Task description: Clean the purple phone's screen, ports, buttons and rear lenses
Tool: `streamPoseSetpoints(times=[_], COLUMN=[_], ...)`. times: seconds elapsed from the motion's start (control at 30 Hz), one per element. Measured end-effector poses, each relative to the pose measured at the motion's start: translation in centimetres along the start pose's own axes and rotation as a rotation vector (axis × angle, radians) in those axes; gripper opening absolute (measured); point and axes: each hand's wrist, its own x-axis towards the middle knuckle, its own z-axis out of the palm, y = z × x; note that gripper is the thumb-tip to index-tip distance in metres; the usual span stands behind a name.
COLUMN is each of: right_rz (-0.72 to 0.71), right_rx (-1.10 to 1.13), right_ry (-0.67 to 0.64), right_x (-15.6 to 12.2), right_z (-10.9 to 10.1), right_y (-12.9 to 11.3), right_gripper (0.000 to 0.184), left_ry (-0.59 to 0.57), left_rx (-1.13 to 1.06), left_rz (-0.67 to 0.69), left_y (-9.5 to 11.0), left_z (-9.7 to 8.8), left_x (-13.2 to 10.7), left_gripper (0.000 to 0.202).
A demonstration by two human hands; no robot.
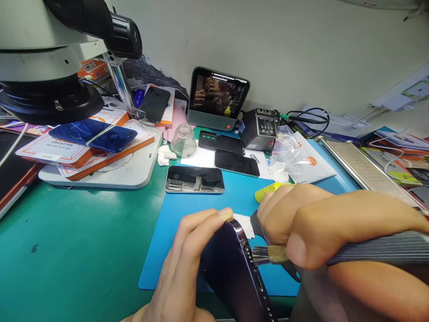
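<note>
Near edge of the blue mat [187,214], L hand [187,264] wraps the purple phone [231,273], fingers curled behind it and thumb tip pinching the top corner, so it stands tilted on its long edge above the mat. R hand [311,223] is closed tight round a brush [351,254], thumb pressed by the metal collar, bristles touching the phone's end w/ the row of small holes. Probably best done w/ light short strokes along that row, phone angled so dust drops away, L grip firm so nothing slips. A white tab [244,223] shows btwn the hands, and a yellow tool [268,191] sits just behind the R knuckles. Mid-mat lies a shiny-framed phone [195,180]. At the far edge stand a glass jar [183,140], a black box [261,129] and a small screen [217,98]. The microscope [50,67] is at the far L corner of the green tabletop [83,232].
</note>
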Motion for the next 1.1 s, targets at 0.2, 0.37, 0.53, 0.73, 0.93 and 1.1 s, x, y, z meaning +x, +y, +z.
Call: streamPoseSetpoints(times=[0.2,0.37,0.53,0.73,0.93,1.1], right_rz=[-0.011,0.012,-0.044,-0.058,-0.04,-0.056], right_rx=[0.017,-0.007,0.02,0.102,0.097,0.09], right_ry=[-0.041,-0.039,-0.053,-0.069,-0.11,-0.108], right_x=[-1.1,-1.7,-1.3,-1.1,-1.2,-1.4], right_z=[0.7,0.6,0.1,-0.4,-0.6,-0.4], right_y=[0.8,2.1,2.9,3.6,3.3,3.0], right_gripper=[0.016,0.029,0.02,0.015,0.015,0.016], left_ry=[-0.01,-0.081,-0.091,-0.116,-0.126,-0.138], left_rx=[-0.012,0.016,-0.009,-0.019,-0.057,-0.065], left_rz=[0.073,0.111,0.13,0.098,0.072,0.065], left_y=[-0.5,-0.8,-0.3,-0.3,-0.6,-1.0], left_z=[0.3,-0.3,-0.5,-0.5,-0.7,-0.8], left_x=[0.4,1.1,1.7,1.9,1.6,1.3], left_gripper=[0.109,0.109,0.109,0.103,0.101,0.097])
